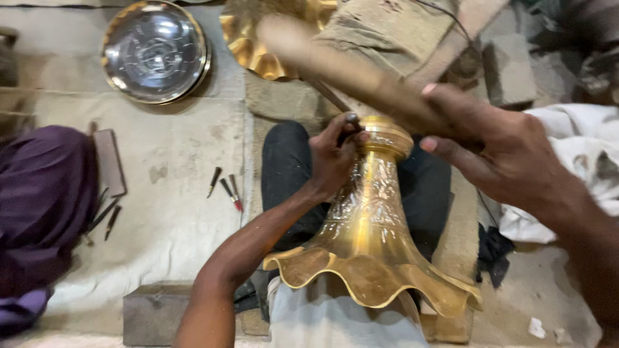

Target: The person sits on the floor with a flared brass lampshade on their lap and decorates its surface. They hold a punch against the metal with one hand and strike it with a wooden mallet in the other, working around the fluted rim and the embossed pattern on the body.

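Brass flared vase [367, 238] lying across the lap, scalloped rim toward the camera, narrow neck away. Left hand [335, 158] closed around a thin chisel [329, 96] set against the neck's edge. Right hand [496, 154] gripping a blurred wooden mallet [335, 61] raised above it. Open cloth-covered floor [174, 212] to the left, small loose tools [225, 187] scattered there; round metal tray [155, 51] farther off.

round metal dish [155, 50]: upper left of frame
small chisels [224, 187]: left of centre
purple cloth [42, 200]: far left
white cloth [574, 154]: right edge
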Demonstrator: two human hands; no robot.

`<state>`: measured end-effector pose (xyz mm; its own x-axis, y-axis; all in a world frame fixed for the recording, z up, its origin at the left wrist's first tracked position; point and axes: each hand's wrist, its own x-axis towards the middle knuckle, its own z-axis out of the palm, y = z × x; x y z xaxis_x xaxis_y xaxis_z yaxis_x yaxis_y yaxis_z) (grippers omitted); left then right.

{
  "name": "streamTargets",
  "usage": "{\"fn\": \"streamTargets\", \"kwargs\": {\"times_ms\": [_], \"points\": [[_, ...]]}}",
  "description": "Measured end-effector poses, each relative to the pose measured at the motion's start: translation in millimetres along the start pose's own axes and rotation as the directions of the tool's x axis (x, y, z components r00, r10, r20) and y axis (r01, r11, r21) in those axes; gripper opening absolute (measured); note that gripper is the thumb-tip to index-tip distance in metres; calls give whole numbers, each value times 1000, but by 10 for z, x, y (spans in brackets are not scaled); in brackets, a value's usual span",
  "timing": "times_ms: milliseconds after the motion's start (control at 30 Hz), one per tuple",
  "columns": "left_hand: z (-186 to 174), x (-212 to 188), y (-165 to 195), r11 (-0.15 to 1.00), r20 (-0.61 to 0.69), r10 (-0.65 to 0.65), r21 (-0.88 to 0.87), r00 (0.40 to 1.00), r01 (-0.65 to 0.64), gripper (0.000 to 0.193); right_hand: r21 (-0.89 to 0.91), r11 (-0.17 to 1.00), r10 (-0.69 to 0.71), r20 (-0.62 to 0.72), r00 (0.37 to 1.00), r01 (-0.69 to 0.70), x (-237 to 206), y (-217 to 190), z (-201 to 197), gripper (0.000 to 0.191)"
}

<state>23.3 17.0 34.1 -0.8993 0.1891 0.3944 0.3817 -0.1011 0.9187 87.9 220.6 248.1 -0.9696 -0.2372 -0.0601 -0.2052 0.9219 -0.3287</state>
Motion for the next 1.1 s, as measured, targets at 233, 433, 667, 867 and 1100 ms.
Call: {"fn": "streamTargets", "kwargs": {"times_ms": [233,433,667,867,1100], "points": [[-2,-21,-53,999,-18,-4,50,1000,5,26,-115,981,-173,-153,973,156,82,-60,-56,61],[-15,-9,-17,998,29,-45,-51,999,46,24,-331,944,0,-11,1000,-3,94,11,-15,60],[-26,-25,-2,998,13,24,51,1000,-24,18,-488,872,157,180,971,-51,67,-106,-24,62],[-32,-13,-98,997,30,69,34,997,-71,20,-84,982,-181,-216,959,167,26,-51,28,54],[-21,-31,-162,998,39,34,42,999,-36,21,-15,989,-147,-228,962,147,5,32,52,41]]}}
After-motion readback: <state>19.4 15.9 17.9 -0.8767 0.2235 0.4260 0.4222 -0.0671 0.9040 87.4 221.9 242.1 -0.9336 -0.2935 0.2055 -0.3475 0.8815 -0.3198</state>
